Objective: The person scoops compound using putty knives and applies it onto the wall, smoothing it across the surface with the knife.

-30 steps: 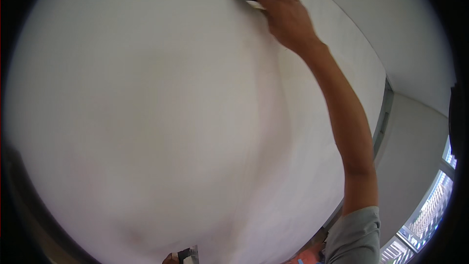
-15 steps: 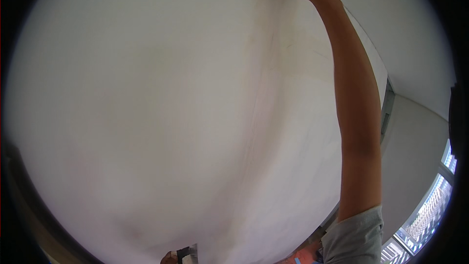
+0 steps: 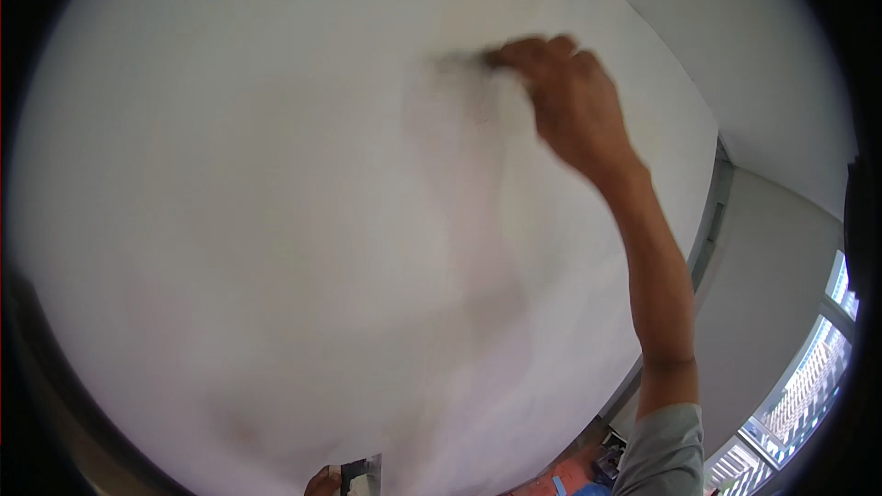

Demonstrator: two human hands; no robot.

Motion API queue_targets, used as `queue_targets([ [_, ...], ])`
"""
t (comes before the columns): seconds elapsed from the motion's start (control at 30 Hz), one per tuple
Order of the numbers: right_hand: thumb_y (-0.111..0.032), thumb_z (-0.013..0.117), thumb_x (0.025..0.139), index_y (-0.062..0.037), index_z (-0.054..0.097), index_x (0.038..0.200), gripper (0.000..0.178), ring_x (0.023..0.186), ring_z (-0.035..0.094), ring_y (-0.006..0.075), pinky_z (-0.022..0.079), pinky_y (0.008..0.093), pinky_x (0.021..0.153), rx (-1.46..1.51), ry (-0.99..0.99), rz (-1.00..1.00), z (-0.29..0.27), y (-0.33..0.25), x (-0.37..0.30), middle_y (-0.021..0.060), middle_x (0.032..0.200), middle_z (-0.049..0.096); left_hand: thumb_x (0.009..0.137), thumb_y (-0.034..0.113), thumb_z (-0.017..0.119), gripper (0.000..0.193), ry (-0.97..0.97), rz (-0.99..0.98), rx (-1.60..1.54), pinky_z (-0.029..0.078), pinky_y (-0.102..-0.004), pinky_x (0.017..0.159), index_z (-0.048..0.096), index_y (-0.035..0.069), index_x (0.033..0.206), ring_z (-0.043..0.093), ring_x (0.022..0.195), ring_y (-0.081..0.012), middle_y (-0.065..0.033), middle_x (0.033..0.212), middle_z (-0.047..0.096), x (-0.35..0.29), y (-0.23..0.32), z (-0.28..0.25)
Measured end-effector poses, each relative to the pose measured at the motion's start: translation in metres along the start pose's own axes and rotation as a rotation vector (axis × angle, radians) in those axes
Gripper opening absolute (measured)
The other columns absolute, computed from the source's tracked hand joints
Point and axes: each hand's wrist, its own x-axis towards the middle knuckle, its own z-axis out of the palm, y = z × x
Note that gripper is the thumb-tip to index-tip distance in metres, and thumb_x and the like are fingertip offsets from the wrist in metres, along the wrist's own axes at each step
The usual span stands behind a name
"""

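In front of me rises a broad white wall, with a faint beige vertical streak running down it. My right hand is raised at the upper middle, its fingers closed around a scraper. Motion smears that scraper; its blade edge appears to lie on or close to the wall. At the bottom edge my left hand, cut off by the frame, grips a putty knife with a dark handle and a flat metal blade. Whitish material seems to cover part of this blade.
A white ceiling borders the wall at upper right. Beyond the wall's right edge are another wall section and bright windows. Below, beside my sleeve, sit an orange-red surface and some dark clutter.
My right hand has come down the wall from the top edge, bringing its scraper into view. The left hand and its putty knife have shifted slightly right and up.
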Motion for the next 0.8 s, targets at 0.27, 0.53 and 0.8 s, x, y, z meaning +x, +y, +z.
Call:
queue_targets([
  [0.27, -0.014, 0.050, 0.104, -0.0053, 0.064, 0.130, 0.031, 0.120, 0.057, 0.0354, 0.046, 0.0460, 0.103, 0.056, 0.192, 0.385, 0.012, 0.118, 0.114, 0.0164, 0.132, 0.062, 0.099, 0.023, 0.055, 0.022, -0.120, 0.291, 0.429, 0.053, -0.0369, 0.051, 0.063, 0.005, 0.107, 0.059, 0.068, -0.0202, -0.0047, 0.079, 0.058, 0.005, -0.022, -0.018],
  [0.53, -0.011, 0.050, 0.102, -0.0069, 0.064, 0.131, 0.033, 0.117, 0.058, 0.0373, 0.047, 0.0461, 0.101, -0.025, 0.159, 0.391, 0.049, 0.132, 0.113, 0.0181, 0.128, 0.063, 0.098, 0.021, 0.056, 0.030, -0.013, -0.284, -0.426, 0.056, -0.0367, 0.050, 0.060, 0.003, 0.121, 0.059, 0.065, -0.0183, -0.0035, 0.080, 0.059, 0.013, -0.032, -0.012],
  [0.8, -0.005, 0.064, 0.080, -0.0180, 0.067, 0.118, 0.041, 0.092, 0.062, 0.0340, 0.054, 0.0452, 0.075, -0.040, 0.176, 0.067, 0.056, 0.024, -0.006, 0.0079, 0.105, 0.065, 0.100, 0.022, 0.053, 0.025, -0.079, -0.249, -0.373, 0.050, -0.0282, 0.053, 0.062, 0.005, 0.116, 0.056, 0.062, -0.0141, -0.0024, 0.078, 0.058, 0.018, -0.018, -0.002],
])
